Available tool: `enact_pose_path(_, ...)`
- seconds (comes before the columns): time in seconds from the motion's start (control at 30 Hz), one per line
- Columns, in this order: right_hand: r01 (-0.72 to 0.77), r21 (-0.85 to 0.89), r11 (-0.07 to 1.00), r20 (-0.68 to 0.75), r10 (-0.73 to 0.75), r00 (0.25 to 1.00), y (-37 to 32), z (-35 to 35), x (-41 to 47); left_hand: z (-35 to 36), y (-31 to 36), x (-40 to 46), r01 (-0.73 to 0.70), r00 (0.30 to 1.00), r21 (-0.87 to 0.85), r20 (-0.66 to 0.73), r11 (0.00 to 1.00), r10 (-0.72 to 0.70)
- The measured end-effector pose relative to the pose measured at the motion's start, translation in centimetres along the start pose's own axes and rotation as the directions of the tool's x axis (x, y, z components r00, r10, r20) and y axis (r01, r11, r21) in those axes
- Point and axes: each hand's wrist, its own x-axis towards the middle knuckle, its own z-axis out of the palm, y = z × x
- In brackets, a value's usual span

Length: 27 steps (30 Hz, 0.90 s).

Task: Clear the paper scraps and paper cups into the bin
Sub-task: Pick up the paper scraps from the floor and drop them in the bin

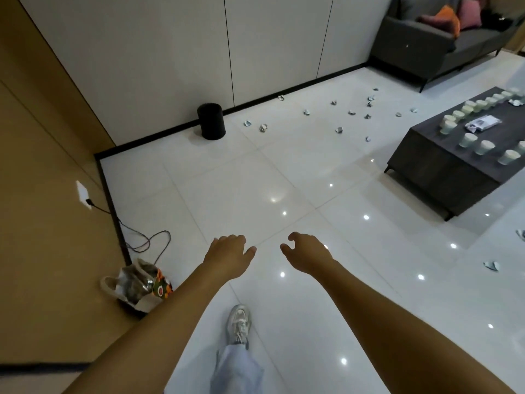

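Observation:
A black round bin (211, 121) stands on the white tiled floor against the far wall. Several crumpled paper scraps (338, 130) lie scattered on the floor to its right, the nearest one (263, 127) a short way from the bin. Two more scraps (491, 265) lie at the right edge. Several pale paper cups (468, 140) stand in rows on the dark coffee table (443, 169). My left hand (228, 255) and right hand (308, 253) reach forward side by side, far from the bin, with loosely curled fingers and nothing in them.
A grey sofa (431, 44) with cushions sits at the back right. A bag (139, 282) and a cable (147, 240) lie by the left wall. My shoe (239, 324) is on the floor below my hands. A printed packet (481, 123) lies on the table.

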Motion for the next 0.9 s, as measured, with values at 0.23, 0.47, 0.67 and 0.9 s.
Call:
enact_pose_path(0.23, -0.017, -0.050, 0.999, 0.029, 0.019, 0.999, -3.7, -4.0, 13.7, -6.0, -1.9, 14.1, -0.019, 0.995, 0.017, 0.099, 1.000, 0.017)
enact_pose_path(0.47, -0.020, -0.083, 0.996, 0.066, 0.026, 0.997, -6.9, -9.0, 25.6, -13.1, -2.1, 26.0, -0.052, 0.990, 0.084, 0.138, 0.995, 0.040)
enact_pose_path(0.67, 0.011, -0.155, 0.988, 0.119, 0.007, 0.993, -7.4, -12.7, 36.1, -17.4, -0.6, 36.8, -0.074, 0.985, 0.096, 0.165, 0.993, 0.057)
enact_pose_path(0.9, 0.095, -0.273, 0.957, 0.113, -0.066, 0.991, -6.5, -19.7, 51.0, -23.0, 2.4, 51.6, -0.047, 0.986, 0.103, 0.166, 0.994, 0.029)
